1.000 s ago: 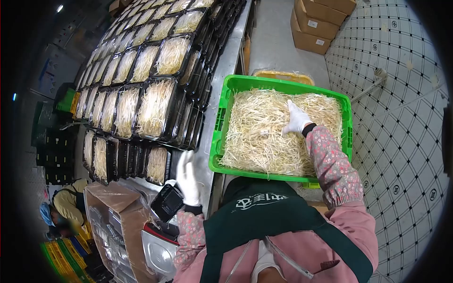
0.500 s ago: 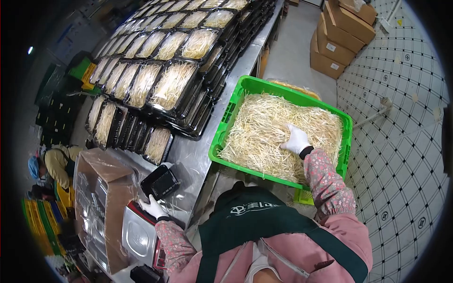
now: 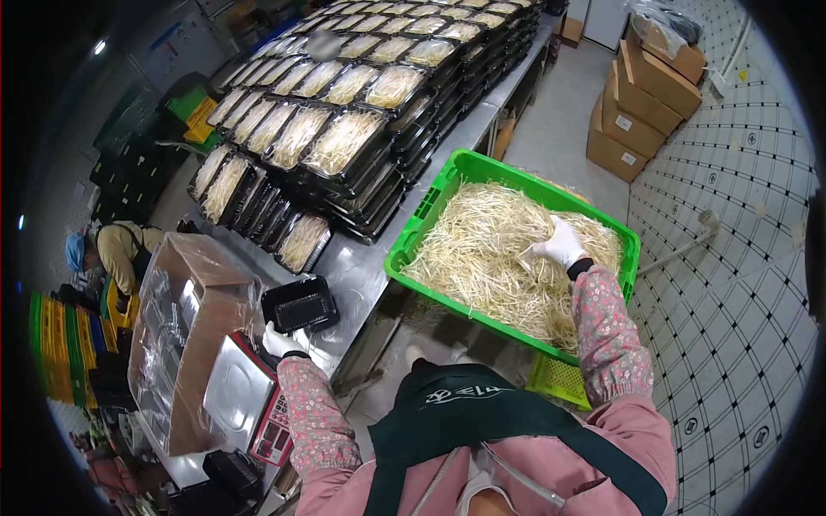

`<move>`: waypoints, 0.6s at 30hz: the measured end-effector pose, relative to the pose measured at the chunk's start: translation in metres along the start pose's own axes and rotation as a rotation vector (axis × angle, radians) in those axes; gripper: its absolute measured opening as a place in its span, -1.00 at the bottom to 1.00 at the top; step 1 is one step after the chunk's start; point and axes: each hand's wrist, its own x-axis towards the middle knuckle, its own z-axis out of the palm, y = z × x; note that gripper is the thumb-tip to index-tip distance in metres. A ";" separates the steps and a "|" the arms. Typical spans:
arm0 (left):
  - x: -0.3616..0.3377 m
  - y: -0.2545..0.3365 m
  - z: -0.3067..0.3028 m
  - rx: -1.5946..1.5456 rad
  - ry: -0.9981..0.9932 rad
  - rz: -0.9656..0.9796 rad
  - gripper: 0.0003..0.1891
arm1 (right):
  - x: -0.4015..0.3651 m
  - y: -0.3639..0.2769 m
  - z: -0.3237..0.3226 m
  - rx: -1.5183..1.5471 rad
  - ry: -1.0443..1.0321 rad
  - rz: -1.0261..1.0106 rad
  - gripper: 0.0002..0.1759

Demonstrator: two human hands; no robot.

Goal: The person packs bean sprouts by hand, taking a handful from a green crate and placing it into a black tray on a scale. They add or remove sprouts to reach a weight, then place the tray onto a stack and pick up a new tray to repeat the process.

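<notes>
My gloved left hand [image 3: 280, 342] is closed on the near edge of a black plastic tray [image 3: 300, 304], which has nothing in it. The tray is over the metal table, beside a scale [image 3: 241, 391] with a red body and a steel plate. On my other side, a green crate [image 3: 424, 295] is heaped with pale bean sprouts [image 3: 490, 249]. My gloved right hand [image 3: 561, 244] is down in the sprouts toward the crate's right side. Its fingers are curled around some of them, and the fingertips are partly hidden.
Stacks of sprout-filled trays [image 3: 348, 142] cover the far part of the metal table [image 3: 357, 284]. An open cardboard box [image 3: 202, 318] with clear plastic stands left of the scale. Brown cartons [image 3: 632, 120] are piled by the tiled wall. A co-worker [image 3: 120, 254] bends at far left.
My right hand has shifted farther right and away from me within the sprouts. The black tray in my left hand has turned and looks flatter. The whole view has shifted somewhat.
</notes>
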 end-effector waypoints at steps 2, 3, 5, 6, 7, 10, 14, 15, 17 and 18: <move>-0.031 0.030 0.016 -0.024 -0.008 0.056 -0.79 | 0.002 -0.022 -0.016 -0.198 -0.005 -0.040 0.02; -0.039 0.039 0.021 -0.063 -0.034 0.104 -0.76 | 0.004 -0.030 -0.020 -0.156 0.032 -0.073 -0.03; -0.053 0.061 0.031 -0.022 -0.065 0.213 -0.66 | 0.010 -0.051 -0.025 -0.076 0.099 -0.145 -0.13; -0.064 0.074 0.034 0.063 -0.105 0.332 -0.65 | -0.002 -0.086 -0.036 -0.100 0.062 -0.161 -0.17; -0.076 0.088 0.038 0.153 -0.139 0.452 -0.64 | -0.005 -0.111 -0.034 -0.133 0.070 -0.229 -0.16; -0.110 0.130 0.050 0.246 -0.208 0.756 -0.61 | -0.021 -0.196 -0.014 -0.199 0.072 -0.479 -0.21; -0.149 0.185 0.039 0.583 -0.241 1.221 -0.48 | -0.057 -0.329 0.058 -0.381 0.083 -0.819 -0.46; -0.146 0.190 0.032 0.615 -0.295 1.269 -0.45 | -0.073 -0.364 0.080 -0.442 0.064 -0.872 -0.55; -0.136 0.193 0.010 0.670 -0.370 1.286 -0.36 | -0.106 -0.426 0.134 -0.488 0.068 -1.061 -0.61; -0.127 0.195 -0.006 0.781 -0.394 1.235 -0.38 | -0.126 -0.454 0.157 -0.406 0.057 -1.193 -0.67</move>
